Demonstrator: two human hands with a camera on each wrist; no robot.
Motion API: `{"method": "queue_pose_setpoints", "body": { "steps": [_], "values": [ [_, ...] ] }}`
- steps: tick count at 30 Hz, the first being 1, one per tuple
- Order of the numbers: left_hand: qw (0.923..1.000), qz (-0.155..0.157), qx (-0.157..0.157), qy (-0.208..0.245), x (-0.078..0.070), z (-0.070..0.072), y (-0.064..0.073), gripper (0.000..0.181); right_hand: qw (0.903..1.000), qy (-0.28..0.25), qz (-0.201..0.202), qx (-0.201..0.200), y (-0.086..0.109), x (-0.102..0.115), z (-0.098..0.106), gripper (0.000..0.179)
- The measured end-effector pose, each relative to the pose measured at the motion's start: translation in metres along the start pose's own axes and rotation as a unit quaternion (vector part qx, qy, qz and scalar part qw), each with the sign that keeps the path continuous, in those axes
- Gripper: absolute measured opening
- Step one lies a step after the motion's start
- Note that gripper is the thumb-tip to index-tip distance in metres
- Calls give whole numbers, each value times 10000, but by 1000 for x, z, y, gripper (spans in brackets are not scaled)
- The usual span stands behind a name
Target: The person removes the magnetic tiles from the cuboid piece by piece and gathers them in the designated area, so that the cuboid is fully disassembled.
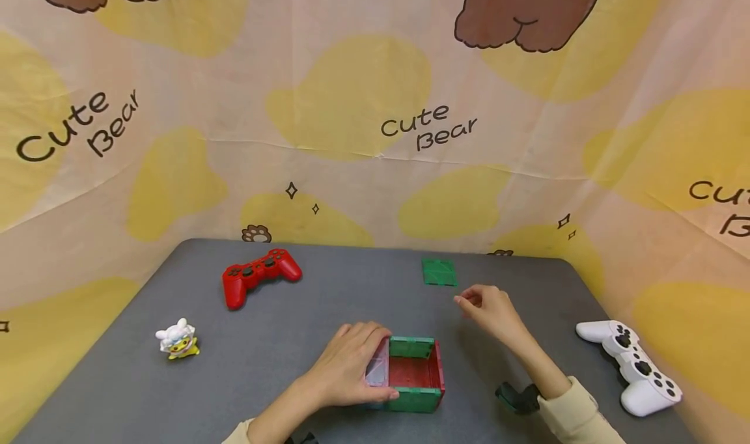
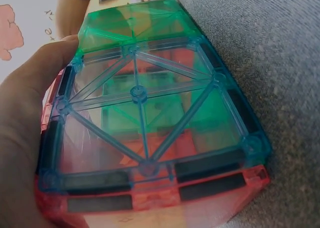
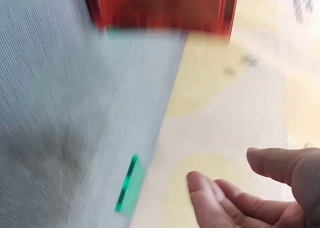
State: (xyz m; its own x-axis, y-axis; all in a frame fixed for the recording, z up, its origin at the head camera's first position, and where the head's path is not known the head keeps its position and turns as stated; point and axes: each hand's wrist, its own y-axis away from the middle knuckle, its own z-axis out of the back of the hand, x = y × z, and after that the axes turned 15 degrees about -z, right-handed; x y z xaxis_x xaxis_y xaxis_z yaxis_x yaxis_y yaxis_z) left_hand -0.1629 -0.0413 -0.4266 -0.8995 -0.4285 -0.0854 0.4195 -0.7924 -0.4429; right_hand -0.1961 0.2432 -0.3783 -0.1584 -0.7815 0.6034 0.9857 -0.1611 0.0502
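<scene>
A box built of see-through magnetic tiles (image 1: 413, 399) in green, red, blue and clear stands on the grey table, its right part uncovered at the top. My left hand (image 1: 350, 369) grips the left part of this box, thumb along the near side and fingers over the far side. The left wrist view shows a blue-framed tile (image 2: 200, 153) beside a green one (image 2: 170, 25). In the air right of the box is my right hand (image 1: 491, 314), holding nothing; thumb and fingers (image 3: 202, 193) are apart. Beyond it lies a loose green tile (image 1: 439, 272).
A red game controller (image 1: 250, 273) lies at the back left, with a small white and yellow figurine (image 1: 178, 340) in front of it. A white controller (image 1: 633, 364) rests by the right edge. Behind the table hangs a printed cloth (image 1: 351, 105).
</scene>
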Motion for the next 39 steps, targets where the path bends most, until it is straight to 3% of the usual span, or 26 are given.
{"method": "queue_pose_setpoints", "body": {
  "steps": [4, 11, 23, 30, 39],
  "values": [
    [9999, 38, 61, 71, 0, 0, -1, 76, 9993, 164, -277, 198, 36, 2, -4, 25],
    [9999, 86, 69, 79, 1, 1, -1, 76, 9920, -126, -423, 1186, 75, -5, -17, 36],
    [9996, 189, 159, 154, -1, -1, -2, 73, 9855, -664, -85, 1557, 84, -1, -40, 32],
    [9992, 217, 237, 256, -1, 1, -2, 73, 9868, -785, 56, 1412, 86, 1, -43, 28],
    [9995, 161, 180, 180, -2, 2, -3, 75, 9842, -920, 67, 1510, 86, 1, -42, 24]
  ]
}}
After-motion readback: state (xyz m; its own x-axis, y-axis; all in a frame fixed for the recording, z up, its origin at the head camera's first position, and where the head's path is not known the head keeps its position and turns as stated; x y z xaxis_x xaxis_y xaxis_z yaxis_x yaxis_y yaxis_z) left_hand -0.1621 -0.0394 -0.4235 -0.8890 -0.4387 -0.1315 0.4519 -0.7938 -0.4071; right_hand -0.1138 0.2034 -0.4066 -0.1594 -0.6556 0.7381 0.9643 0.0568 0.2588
